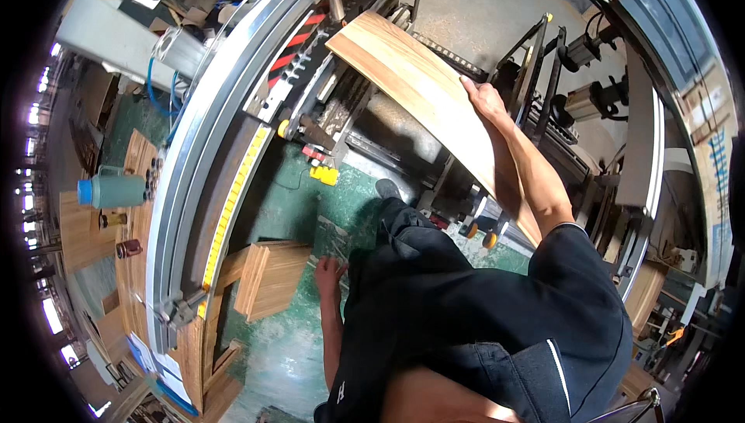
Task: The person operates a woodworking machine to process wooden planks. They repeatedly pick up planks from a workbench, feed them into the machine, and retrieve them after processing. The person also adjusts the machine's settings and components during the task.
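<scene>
Here's the person beside the long metal rail [182, 167], and everything is happening on its right. A long wood-grain board [419, 85] slants across the machine frame on that side, one end close to the top of the rail, the other reaching well away from it under the person's forearm. The right hand [486, 100] has the board by its outer edge, the side turned from the rail, closed around it with the thumb on top; the fingers underneath, I can't see. And the left hand [330, 272]? It hangs low, right of the rail, fingers loosely bent, no hold on anything that I can spot. Between it and the rail sits a stack of wooden panels [273, 279] above the green floor [272, 353]. A yellow measuring scale [231, 209] runs down the rail's right side, and over on its left, there's a teal bottle [116, 190] with a blue cap.
</scene>
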`<state>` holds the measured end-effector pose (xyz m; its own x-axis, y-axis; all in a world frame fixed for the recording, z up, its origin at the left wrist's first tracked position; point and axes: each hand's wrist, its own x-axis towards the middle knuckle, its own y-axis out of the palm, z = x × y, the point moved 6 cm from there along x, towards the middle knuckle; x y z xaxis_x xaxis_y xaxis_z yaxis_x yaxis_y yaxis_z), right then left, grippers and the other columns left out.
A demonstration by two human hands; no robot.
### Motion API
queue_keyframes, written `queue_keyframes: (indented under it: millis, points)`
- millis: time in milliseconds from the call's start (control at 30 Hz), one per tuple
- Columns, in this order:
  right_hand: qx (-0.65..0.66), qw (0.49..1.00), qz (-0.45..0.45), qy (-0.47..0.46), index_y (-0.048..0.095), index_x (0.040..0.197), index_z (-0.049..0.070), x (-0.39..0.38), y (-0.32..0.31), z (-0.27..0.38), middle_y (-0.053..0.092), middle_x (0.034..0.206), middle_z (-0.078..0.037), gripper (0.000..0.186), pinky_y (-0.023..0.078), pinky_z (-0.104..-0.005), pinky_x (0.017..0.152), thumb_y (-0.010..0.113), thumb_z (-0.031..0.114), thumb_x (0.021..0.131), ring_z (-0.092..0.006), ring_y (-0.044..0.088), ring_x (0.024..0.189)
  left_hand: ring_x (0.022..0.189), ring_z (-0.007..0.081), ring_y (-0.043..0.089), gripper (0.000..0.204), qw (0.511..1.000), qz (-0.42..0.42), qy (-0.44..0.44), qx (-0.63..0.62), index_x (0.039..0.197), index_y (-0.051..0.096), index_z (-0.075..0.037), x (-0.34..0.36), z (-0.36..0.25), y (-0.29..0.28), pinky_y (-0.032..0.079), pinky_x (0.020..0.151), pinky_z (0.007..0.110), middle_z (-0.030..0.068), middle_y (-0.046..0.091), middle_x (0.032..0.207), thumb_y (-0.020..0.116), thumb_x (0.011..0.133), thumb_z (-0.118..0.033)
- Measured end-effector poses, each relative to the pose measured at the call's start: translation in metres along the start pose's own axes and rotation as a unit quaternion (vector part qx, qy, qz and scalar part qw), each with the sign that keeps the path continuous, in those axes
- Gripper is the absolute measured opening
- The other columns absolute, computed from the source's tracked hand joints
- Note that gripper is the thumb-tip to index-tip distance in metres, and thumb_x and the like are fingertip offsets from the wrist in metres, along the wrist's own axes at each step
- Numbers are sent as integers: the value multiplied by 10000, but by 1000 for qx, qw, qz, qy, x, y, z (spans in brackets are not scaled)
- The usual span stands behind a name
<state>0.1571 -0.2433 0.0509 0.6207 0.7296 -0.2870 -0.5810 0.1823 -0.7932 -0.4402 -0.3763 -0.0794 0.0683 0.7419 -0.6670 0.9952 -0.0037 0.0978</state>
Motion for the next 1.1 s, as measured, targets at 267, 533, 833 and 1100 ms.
queue_keyframes:
  millis: [267,533,833,1100]
  points:
    - [-26,997,-32,-58,648,931,-65,130,1,-13,632,929,-263,798,419,-408,879,346,668,843,-388,593,977,625,120,425,155,983,-133,-106,-66,726,401,-94,33,16,-28,553,727,421,22,375,689,511,832,-67]
    - [-47,998,9,-45,658,784,-52,180,-5,-10,633,807,-271,803,448,-434,769,358,691,832,-378,627,845,578,120,381,183,972,-165,-169,18,696,377,-93,41,24,-41,562,700,442,21,332,644,502,816,-37]
    - [-78,995,59,2,692,864,15,207,-4,-9,655,859,-214,734,427,-414,832,347,663,858,-355,618,884,592,91,387,170,988,-116,-101,1,718,381,-112,77,-30,-1,560,734,422,-5,328,651,483,844,-60]
    - [-78,996,30,-37,671,748,15,245,-2,-23,647,808,-210,802,444,-420,781,385,764,776,-319,629,834,599,97,388,188,987,-115,-111,25,698,376,-95,81,-32,5,567,728,414,4,330,653,491,843,-62]
